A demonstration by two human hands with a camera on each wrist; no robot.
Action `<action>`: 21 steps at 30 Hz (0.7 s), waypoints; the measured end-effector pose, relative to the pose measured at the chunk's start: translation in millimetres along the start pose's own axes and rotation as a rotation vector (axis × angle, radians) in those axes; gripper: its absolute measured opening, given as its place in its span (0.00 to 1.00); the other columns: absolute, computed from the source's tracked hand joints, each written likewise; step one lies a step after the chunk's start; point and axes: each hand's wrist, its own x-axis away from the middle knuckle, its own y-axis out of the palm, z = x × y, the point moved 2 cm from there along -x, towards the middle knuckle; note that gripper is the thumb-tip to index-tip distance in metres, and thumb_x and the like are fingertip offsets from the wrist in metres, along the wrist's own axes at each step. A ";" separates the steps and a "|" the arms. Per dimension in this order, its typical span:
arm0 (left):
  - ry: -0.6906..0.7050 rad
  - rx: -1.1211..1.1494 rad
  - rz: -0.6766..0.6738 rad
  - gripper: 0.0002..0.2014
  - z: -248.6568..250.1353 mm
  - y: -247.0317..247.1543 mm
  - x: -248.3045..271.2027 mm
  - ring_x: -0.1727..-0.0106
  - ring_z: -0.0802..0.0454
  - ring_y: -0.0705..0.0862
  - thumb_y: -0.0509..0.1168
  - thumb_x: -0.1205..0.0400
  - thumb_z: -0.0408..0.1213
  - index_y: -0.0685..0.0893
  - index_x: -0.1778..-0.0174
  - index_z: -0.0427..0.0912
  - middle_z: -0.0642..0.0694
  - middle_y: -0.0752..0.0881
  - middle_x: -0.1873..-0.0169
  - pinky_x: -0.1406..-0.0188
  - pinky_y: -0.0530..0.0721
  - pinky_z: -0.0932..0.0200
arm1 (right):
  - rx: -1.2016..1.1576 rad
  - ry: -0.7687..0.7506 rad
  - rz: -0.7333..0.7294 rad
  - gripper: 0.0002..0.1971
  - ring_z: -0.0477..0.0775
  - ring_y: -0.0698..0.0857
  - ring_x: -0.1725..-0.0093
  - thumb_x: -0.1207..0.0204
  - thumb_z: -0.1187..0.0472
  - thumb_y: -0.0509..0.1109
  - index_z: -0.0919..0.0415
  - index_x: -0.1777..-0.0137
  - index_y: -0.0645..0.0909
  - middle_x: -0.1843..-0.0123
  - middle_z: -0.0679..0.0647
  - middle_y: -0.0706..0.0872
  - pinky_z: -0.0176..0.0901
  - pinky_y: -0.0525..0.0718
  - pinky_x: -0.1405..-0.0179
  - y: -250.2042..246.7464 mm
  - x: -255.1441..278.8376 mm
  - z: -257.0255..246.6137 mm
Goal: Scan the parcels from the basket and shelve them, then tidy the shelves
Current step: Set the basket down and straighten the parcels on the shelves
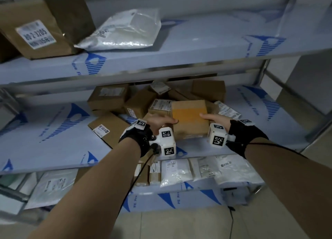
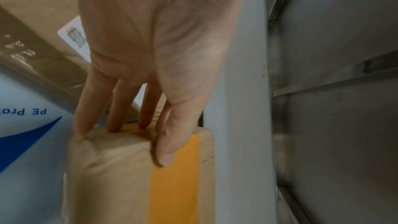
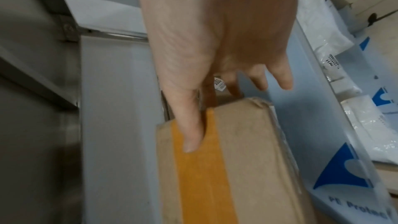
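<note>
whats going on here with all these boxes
A person holds a cardboard box with orange tape between the left hand and right hand, thumbs on top, at the middle shelf. It sits at the front of a loose pile of boxes. White mailers line the shelf below.

The box (image 1: 190,120) in the middle is brown with a wide orange-yellow stripe of tape down it. The other boxes (image 1: 107,98) around it are brown too — with small white labels with black print. The shelf (image 1: 53,130) is pale blue-white with dark blue triangle shapes and blue stripes and letters. The bags (image 1: 176,172) down below are white and shiny — one bag (image 1: 124,30) up top is silvery white. The wrist straps (image 1: 138,136) are black, with white cubes (image 1: 166,139) that carry black square patterns.
</note>
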 end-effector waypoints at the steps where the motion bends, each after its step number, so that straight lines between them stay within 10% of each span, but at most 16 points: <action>1: 0.001 -0.019 -0.027 0.07 5.0 1.0 12.1 0.54 0.42 0.82 0.72 0.22 0.36 0.80 0.60 0.38 0.36 0.82 0.55 0.44 0.82 0.44 | -0.039 -0.013 -0.023 0.29 0.55 0.82 0.41 0.23 0.46 0.70 0.62 0.26 0.75 0.35 0.54 0.82 0.54 0.73 0.28 3.2 25.0 -10.8; 8: 0.072 -0.093 -0.077 0.10 48.3 9.4 123.3 0.61 0.51 0.90 0.65 0.17 0.34 0.80 0.41 0.40 0.45 0.90 0.58 0.60 0.88 0.57 | -0.029 -0.133 -0.095 0.27 0.59 0.79 0.30 0.23 0.50 0.71 0.61 0.27 0.74 0.34 0.50 0.78 0.56 0.74 0.26 -14.6 121.7 -35.7; 13: 0.162 -0.095 -0.123 0.09 95.7 14.1 221.7 0.62 0.50 0.91 0.68 0.21 0.31 0.80 0.46 0.37 0.43 0.91 0.62 0.67 0.89 0.57 | -0.093 -0.179 -0.246 0.17 0.61 0.90 0.59 0.23 0.56 0.72 0.60 0.36 0.80 0.49 0.61 0.90 0.51 0.89 0.69 -31.1 192.8 -69.7; 17: 0.277 0.002 -0.125 0.34 148.5 1.9 278.9 0.53 0.41 0.90 0.88 0.51 0.39 0.86 0.49 0.36 0.39 0.89 0.51 0.60 0.89 0.48 | -0.099 -0.322 -0.286 0.15 0.63 0.84 0.43 0.16 0.54 0.63 0.60 0.34 0.76 0.33 0.61 0.82 0.60 0.80 0.34 -47.3 247.7 -123.3; 21: 0.397 0.041 -0.104 0.27 201.5 1.5 299.0 0.51 0.42 0.89 0.83 0.39 0.42 0.85 0.47 0.40 0.41 0.89 0.50 0.54 0.89 0.46 | -0.071 -0.525 -0.192 0.27 0.64 0.71 0.23 0.13 0.53 0.58 0.60 0.17 0.60 0.17 0.58 0.63 0.56 0.69 0.23 -57.7 274.5 -180.3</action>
